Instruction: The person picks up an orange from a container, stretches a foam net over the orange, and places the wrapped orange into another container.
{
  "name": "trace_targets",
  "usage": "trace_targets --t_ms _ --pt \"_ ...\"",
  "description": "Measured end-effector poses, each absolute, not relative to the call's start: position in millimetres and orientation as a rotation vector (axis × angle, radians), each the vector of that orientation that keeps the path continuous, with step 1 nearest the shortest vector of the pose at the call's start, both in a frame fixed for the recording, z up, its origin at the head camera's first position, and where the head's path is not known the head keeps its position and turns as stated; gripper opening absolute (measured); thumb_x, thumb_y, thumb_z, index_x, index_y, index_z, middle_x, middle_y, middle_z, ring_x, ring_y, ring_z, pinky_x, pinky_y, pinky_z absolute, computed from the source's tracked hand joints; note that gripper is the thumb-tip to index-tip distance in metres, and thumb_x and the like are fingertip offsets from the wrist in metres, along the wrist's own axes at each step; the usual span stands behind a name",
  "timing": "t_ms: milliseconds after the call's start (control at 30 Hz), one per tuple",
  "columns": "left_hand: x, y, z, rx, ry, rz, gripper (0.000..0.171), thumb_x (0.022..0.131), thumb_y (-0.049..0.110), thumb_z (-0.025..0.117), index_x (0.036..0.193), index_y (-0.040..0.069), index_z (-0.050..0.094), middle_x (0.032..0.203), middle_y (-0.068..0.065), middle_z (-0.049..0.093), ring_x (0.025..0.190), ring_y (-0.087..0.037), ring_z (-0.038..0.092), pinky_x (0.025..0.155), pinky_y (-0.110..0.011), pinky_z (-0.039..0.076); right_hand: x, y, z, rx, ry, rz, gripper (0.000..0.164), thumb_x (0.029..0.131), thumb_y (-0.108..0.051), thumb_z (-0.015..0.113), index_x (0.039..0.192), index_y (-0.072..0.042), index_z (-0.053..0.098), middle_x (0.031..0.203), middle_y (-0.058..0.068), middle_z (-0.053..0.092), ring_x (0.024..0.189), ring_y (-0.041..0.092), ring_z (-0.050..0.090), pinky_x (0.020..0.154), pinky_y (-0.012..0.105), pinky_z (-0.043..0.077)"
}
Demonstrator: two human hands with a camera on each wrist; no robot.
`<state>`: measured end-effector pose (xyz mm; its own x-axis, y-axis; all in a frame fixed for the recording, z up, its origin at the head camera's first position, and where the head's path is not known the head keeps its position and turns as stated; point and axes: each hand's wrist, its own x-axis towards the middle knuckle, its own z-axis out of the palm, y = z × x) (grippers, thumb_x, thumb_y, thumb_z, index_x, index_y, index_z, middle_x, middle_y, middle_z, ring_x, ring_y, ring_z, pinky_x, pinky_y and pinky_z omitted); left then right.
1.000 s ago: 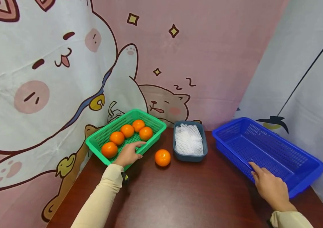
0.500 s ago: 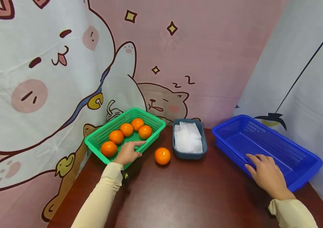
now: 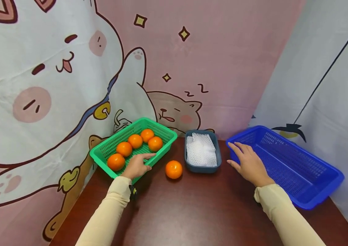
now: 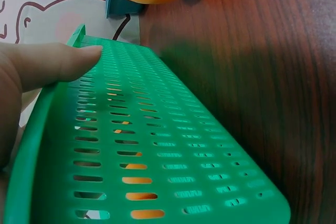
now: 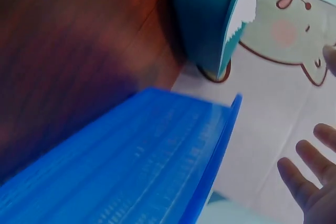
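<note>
My left hand grips the near rim of a green plastic basket; in the left wrist view the thumb lies over the rim against the slotted outer wall. Several oranges sit inside that basket. A single orange rests on the table just right of it. My right hand, fingers spread and holding nothing, hovers over the left end of a blue basket. Left of this hand stands a small dark blue-grey tub with white foam nets in it.
The baskets and tub stand along the back of a dark brown wooden table. Close behind them hangs a pink and white cartoon-print cloth.
My right hand has left the blue basket's near rim and moved leftward toward the tub, its fingers spreading. The left hand stays at the green basket's rim.
</note>
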<state>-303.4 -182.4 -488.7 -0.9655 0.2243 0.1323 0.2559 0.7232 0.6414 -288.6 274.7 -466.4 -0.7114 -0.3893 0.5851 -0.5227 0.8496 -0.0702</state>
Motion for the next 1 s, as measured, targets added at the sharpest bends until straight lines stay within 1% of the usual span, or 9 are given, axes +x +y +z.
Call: trace_targets --t_ms 200,267,400,600,800,900,1000 --pt "-302 -185 -489 -0.377 -2.869 -1.084 0.062 0.078 0.002 0.08 0.132 0.027 0.063 0.124 -0.002 0.064 0.097 -0.022 0.063 0.068 -0.033 0.046 -318 236 -469 0.719 -2.586 0.4 0.079 0.084 -0.035 0.076 0.15 -0.015 0.038 0.137 0.017 0.048 0.122 0.039 0.046 0.091 0.058 0.043" --pt "-303 -185 -489 -0.376 -2.875 -1.075 0.062 0.078 0.002 0.08 0.132 0.027 0.063 0.124 -0.003 0.064 0.09 -0.02 0.063 0.067 -0.033 0.045 -326 225 -474 0.714 -2.656 0.409 0.08 0.084 -0.039 0.075 0.15 -0.016 0.036 0.136 0.016 0.049 0.12 0.039 0.048 0.093 0.058 0.042" --pt "-304 -183 -490 -0.374 -2.88 -1.046 0.062 0.078 0.003 0.08 0.132 0.028 0.063 0.123 -0.002 0.064 0.084 -0.018 0.063 0.066 -0.032 0.045 -339 205 -486 0.688 -2.766 0.386 0.085 0.083 -0.049 0.072 0.152 -0.017 0.034 0.136 0.018 0.051 0.115 0.039 0.053 0.092 0.058 0.042" --pt "-302 -179 -491 -0.398 -2.873 -1.037 0.06 0.078 0.005 0.08 0.131 0.027 0.063 0.122 -0.002 0.065 0.096 -0.023 0.063 0.068 -0.033 0.046 -348 184 -499 0.561 -2.884 0.43 0.09 0.082 -0.053 0.072 0.152 -0.013 0.032 0.13 0.023 0.056 0.11 0.043 0.057 0.085 0.061 0.045" --pt "-303 -181 -491 -0.414 -2.856 -1.043 0.06 0.077 0.004 0.081 0.131 0.026 0.064 0.122 -0.002 0.065 0.097 -0.024 0.064 0.069 -0.034 0.047 -358 168 -513 0.408 -3.034 0.349 0.099 0.079 -0.065 0.066 0.153 -0.012 0.027 0.127 0.024 0.058 0.111 0.044 0.056 0.088 0.063 0.043" --pt "-303 -182 -491 -0.416 -2.85 -1.031 0.06 0.077 0.004 0.081 0.131 0.026 0.064 0.122 -0.002 0.066 0.1 -0.024 0.063 0.073 -0.036 0.048 -360 160 -513 0.361 -3.051 0.375 0.098 0.079 -0.063 0.067 0.152 -0.01 0.029 0.125 0.026 0.058 0.111 0.046 0.053 0.09 0.064 0.04" --pt "-303 -183 -491 -0.416 -2.859 -1.02 0.06 0.078 0.005 0.081 0.131 0.026 0.063 0.122 -0.002 0.066 0.102 -0.024 0.063 0.075 -0.036 0.048 -360 155 -513 0.334 -3.034 0.402 0.092 0.082 -0.058 0.068 0.15 -0.008 0.033 0.124 0.027 0.058 0.11 0.048 0.052 0.09 0.064 0.04"
